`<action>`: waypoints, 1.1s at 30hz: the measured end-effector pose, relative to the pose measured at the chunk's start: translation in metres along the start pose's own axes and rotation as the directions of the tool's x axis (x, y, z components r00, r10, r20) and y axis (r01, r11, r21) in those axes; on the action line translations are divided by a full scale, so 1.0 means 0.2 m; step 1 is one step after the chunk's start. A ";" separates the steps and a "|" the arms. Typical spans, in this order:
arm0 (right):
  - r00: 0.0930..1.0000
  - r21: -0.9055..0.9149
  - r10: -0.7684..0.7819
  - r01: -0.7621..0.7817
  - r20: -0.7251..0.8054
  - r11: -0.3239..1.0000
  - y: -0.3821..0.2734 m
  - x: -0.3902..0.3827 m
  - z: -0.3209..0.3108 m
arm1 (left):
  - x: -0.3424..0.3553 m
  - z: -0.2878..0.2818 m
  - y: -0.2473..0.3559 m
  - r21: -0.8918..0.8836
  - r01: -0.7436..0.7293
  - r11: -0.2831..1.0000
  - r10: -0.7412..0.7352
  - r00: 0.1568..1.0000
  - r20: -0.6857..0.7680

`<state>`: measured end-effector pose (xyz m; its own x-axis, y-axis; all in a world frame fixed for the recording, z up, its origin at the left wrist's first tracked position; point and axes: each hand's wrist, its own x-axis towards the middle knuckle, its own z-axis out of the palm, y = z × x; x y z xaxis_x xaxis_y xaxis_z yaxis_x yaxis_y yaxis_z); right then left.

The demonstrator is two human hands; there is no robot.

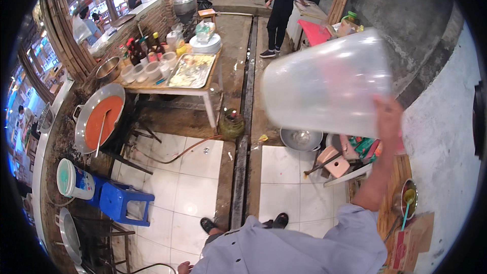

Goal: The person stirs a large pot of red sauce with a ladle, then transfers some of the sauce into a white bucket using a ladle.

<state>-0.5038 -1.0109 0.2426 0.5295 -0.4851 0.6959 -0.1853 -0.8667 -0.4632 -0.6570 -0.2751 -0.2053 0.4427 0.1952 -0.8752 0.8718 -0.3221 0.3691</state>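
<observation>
Raised at the right, my right hand (386, 114) grips a large translucent plastic tub (322, 81) tilted on its side, slightly blurred, with a pinkish shape showing through it. My left hand (185, 268) is low at the bottom edge, mostly cut off, its visible fingers loosely apart with nothing seen in them. Beyond and below the tub are a metal basin (299, 140) and a pale pink stool or block (333, 161).
A wok of red sauce (104, 122), blue stool (124, 203) and white bucket (76, 178) line the left. A table (167, 90) holds bottles, bowls and a tray. A gas cylinder (232, 124) stands by the drain channel (238, 187). A person in black (281, 5) is ahead.
</observation>
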 end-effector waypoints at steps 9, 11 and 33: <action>0.612 0.370 -0.297 0.008 0.733 0.929 -1.28 -1.25 2.00 | 0.25 -0.45 -0.21 -0.351 -0.092 0.932 0.037 0.986 -0.160; 0.498 0.530 -0.413 -0.115 0.763 0.840 -1.59 -1.56 2.12 | 0.21 -0.53 0.04 -0.412 -0.168 0.896 0.068 0.967 -0.245; -0.149 0.927 -0.944 -0.285 -0.296 -0.245 -3.22 -1.91 2.18 | 0.01 -1.24 0.77 -0.652 -0.678 -0.339 -0.393 0.732 -0.556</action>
<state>-0.2261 -0.2170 0.0353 -0.1490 0.8557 0.4956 0.6615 0.4588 -0.5932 -0.4696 -0.0947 -0.0733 0.0987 0.7849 -0.6117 -0.4589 0.5813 0.6719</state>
